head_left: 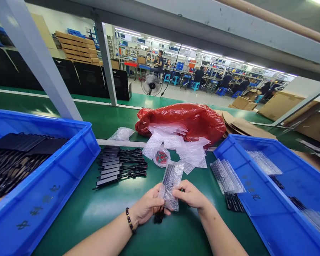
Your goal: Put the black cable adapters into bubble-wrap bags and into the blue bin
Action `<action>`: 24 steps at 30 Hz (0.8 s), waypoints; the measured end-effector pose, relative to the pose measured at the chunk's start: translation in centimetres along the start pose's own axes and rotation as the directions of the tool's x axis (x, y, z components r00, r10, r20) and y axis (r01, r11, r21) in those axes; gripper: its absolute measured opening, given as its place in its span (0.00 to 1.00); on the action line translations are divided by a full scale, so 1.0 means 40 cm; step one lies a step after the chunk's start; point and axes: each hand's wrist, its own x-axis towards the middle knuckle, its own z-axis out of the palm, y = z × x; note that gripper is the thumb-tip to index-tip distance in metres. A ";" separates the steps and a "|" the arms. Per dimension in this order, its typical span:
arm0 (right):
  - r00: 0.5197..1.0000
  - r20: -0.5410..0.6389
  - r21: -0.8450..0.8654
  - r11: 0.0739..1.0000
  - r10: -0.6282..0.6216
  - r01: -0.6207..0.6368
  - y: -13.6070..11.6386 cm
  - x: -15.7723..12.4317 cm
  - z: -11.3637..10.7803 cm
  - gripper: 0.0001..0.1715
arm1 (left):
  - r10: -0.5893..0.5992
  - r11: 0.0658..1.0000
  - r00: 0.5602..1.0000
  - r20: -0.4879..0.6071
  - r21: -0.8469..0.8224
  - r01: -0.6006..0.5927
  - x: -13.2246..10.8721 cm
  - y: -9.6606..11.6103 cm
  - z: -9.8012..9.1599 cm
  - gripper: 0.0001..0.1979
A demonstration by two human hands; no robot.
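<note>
The bubble-wrap sleeve (173, 177) is at lower center of the frame, above the green surface (117, 220). The person's left grip (149, 203) is clamped on its lower left edge, with black cabling (159, 216) just below; the right grip (192, 194) is clamped on its right edge. Black units (110, 174) lie in a row at center left, beside a blue bin (69, 177).

Counted two bare foreground hands (150, 202) (193, 193), two large blue plastic bins (69, 181) (245, 174), one red plastic bag (202, 121), one round wire-caged fan (151, 84).
</note>
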 end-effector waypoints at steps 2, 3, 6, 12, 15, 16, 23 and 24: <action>0.999 0.034 -0.022 0.999 0.039 -0.039 0.006 0.001 0.002 0.21 | 0.034 0.999 0.997 -0.074 -0.008 -0.035 0.002 -0.003 0.002 0.26; 0.998 0.025 -0.031 0.998 0.058 -0.057 0.010 0.002 0.003 0.21 | 0.038 0.999 0.993 -0.116 0.001 -0.038 0.004 -0.005 0.003 0.23; 0.987 -0.138 -0.006 0.997 0.076 -0.078 0.025 0.007 0.001 0.25 | -0.010 0.999 0.988 -0.152 0.046 0.018 0.005 -0.012 0.004 0.20; 0.942 -0.328 -0.009 0.997 0.065 -0.072 0.040 0.013 0.005 0.30 | -0.068 0.984 0.987 -0.144 0.154 0.091 -0.001 -0.019 0.004 0.18; 0.941 -0.336 0.010 0.999 0.040 -0.039 0.037 0.013 0.009 0.28 | -0.090 0.983 0.984 -0.156 0.148 0.113 -0.002 -0.020 0.006 0.17; 0.940 -0.338 0.020 0.999 0.035 -0.030 0.035 0.013 0.010 0.28 | -0.093 0.984 0.984 -0.153 0.138 0.114 -0.002 -0.020 0.007 0.17; 0.946 -0.325 -0.087 0.996 -0.007 -0.023 0.016 0.032 0.052 0.22 | -0.008 0.999 0.957 -0.290 0.043 0.022 0.005 -0.011 0.010 0.18; 0.945 -0.327 -0.159 0.987 -0.028 -0.026 0.016 0.035 0.062 0.20 | 0.010 0.999 0.953 -0.302 0.035 0.000 0.007 -0.010 0.008 0.19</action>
